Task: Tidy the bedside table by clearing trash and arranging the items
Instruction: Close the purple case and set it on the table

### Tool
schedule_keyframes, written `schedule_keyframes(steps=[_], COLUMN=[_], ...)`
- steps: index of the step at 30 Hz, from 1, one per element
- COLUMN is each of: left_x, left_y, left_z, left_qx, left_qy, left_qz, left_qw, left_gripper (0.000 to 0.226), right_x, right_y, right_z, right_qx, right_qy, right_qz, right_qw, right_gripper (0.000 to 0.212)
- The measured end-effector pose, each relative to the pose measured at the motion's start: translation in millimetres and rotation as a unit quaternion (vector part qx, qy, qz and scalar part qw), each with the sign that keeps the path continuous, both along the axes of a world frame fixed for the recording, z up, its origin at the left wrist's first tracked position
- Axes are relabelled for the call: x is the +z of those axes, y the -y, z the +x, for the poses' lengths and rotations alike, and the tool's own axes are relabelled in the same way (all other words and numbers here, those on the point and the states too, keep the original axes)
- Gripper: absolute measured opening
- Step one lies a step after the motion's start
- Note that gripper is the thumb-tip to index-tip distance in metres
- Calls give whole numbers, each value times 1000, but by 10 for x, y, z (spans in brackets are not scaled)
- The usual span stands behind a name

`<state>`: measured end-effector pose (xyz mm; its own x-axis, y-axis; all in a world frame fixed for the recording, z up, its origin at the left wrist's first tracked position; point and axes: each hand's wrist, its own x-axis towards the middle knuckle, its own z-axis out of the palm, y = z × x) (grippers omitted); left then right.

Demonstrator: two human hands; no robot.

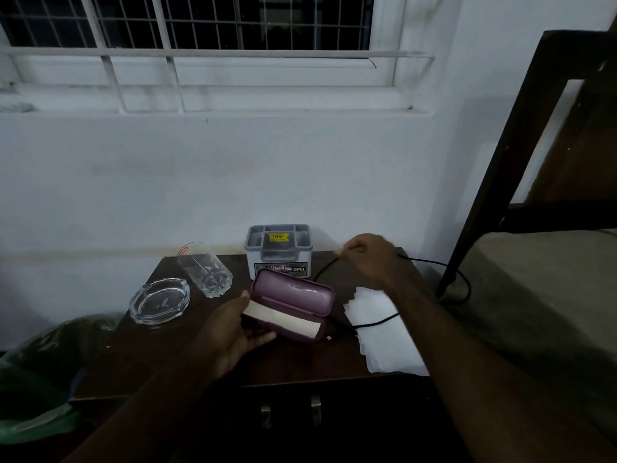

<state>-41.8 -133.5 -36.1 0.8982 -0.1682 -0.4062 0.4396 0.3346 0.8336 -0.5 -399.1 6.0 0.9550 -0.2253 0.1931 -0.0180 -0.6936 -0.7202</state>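
Observation:
A purple glasses case (293, 295) stands open above the middle of the dark bedside table (140, 355), a pale cloth lining showing in its lower half. My left hand (233, 332) grips the case's left end. My right hand (367, 255) is at the table's back right corner, its fingers pinching the end of a black cable (377, 322). The cable runs over a pile of white paper sheets (384, 335) and off the right side.
A grey lidded plastic box (278, 252) stands against the wall. A drinking glass (205, 274) and a glass ashtray (160, 300) sit at the left. A green plastic bag (40, 379) lies left of the table. A dark bed frame (494, 162) rises at the right.

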Motion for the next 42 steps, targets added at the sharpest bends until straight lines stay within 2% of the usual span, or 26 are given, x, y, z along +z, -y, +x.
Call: schedule_keyframes(steps=[2,5,10,15,18,20,23,24,26,29,33,37,42], left_x=[-33,-68,-62,-61,-74,-83,-87,-87,-95,-119,-135,-149,-152], left_y=[-40,-76,-85,-91,-103,-114,-115,-115,-116,-129,-149,-161,-144], left_z=[-6,-21,-15,-26,-22,-21,-18,-18,-16,-5,-4,-9,6], left_qx=[19,38,42,41,41,39,31,30,30,32,30,24,25], left_qy=[-13,-28,-35,-41,-44,-46,-45,-45,-41,-42,-40,-32,-30], left_qz=[-25,-73,-100,-108,-111,-115,-116,-115,-115,-126,-143,-134,-127], left_qw=[999,996,993,992,992,992,992,992,992,991,988,990,991], left_gripper=[27,28,26,27,27,27,28,28,27,29,30,30,29], right_x=[-101,-289,-507,-527,-465,-336,-43,50,157,105,-72,-123,-152], right_y=[299,539,607,537,474,386,96,-35,-285,-539,-660,-728,-812], right_z=[95,139,229,269,264,231,98,36,-84,-193,-258,-321,-342], right_qx=[-91,-148,-164,-149,-141,-118,-49,-12,59,165,279,305,307], right_qy=[-9,-72,-114,-117,-85,-18,106,127,136,80,35,27,26], right_qz=[-91,-117,-121,-151,-172,-155,11,59,96,76,-52,-116,-150], right_qw=[992,979,972,970,971,981,993,990,984,980,958,945,940], right_gripper=[25,32,41,24,20,18,5,8,11,17,25,27,31])
